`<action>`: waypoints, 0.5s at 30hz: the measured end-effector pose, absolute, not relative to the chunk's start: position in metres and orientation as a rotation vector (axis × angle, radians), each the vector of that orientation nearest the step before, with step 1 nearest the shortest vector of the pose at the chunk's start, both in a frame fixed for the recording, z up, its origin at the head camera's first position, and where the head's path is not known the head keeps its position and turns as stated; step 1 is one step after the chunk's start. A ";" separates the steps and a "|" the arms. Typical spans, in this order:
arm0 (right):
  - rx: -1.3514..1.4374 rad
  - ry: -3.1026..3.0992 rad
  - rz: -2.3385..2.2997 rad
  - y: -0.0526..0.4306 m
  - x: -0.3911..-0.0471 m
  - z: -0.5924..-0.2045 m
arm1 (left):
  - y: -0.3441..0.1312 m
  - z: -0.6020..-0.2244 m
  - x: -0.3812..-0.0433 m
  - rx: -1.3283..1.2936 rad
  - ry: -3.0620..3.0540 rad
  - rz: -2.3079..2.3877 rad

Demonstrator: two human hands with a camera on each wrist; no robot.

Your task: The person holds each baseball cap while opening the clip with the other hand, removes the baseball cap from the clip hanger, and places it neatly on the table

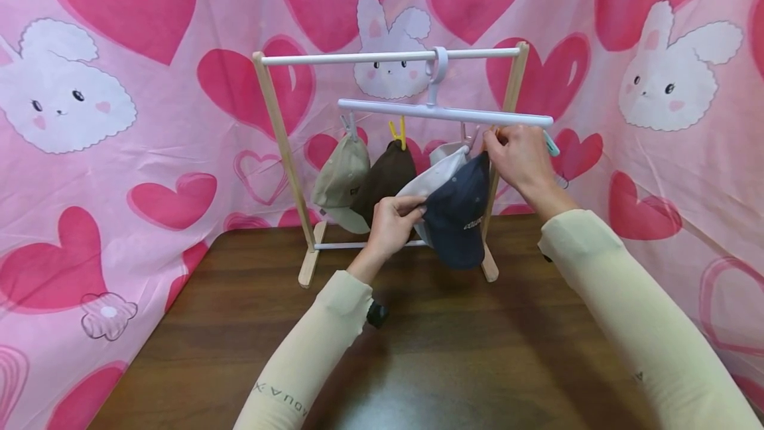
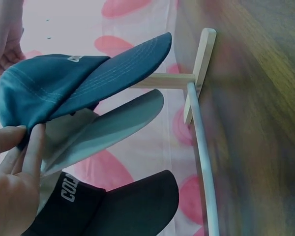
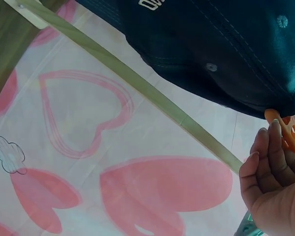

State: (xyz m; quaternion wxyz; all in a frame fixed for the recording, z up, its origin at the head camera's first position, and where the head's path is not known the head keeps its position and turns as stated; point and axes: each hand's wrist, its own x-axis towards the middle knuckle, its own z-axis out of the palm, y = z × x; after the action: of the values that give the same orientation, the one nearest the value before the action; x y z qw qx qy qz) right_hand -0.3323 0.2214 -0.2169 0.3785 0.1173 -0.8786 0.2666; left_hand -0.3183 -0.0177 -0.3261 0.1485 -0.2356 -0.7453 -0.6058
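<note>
A navy cap (image 1: 456,208) with pale lettering hangs brim-down below the right half of a white hanger (image 1: 394,108). My left hand (image 1: 390,225) pinches the cap's lower left edge between thumb and fingers, as the left wrist view also shows. At the crown, my right hand (image 1: 525,159) holds an orange clip (image 3: 278,120), whose tip meets the cap fabric. Right behind the navy cap hangs a white cap (image 1: 431,178), partly hidden. A dark brown cap (image 1: 386,174) and a beige cap (image 1: 343,174) hang farther left.
The hanger hooks over the white rod (image 1: 346,57) of a wooden-legged rack (image 1: 277,125) on a brown table (image 1: 286,350). Grey (image 1: 349,126), yellow (image 1: 400,135) and pink clips (image 1: 468,133) hold caps. A green clip (image 1: 552,144) hangs at the hanger's right end.
</note>
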 end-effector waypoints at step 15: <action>0.312 -2.255 0.656 0.221 -0.329 -0.212 | -0.012 -0.341 -0.320 -0.720 -2.153 -1.656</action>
State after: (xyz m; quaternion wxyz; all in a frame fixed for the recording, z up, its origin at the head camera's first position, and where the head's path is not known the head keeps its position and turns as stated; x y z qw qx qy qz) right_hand -0.3293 0.2208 -0.2115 0.3766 0.1220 -0.8818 0.2564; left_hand -0.3200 -0.0123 -0.3414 0.1649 -0.2528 -0.7558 -0.5812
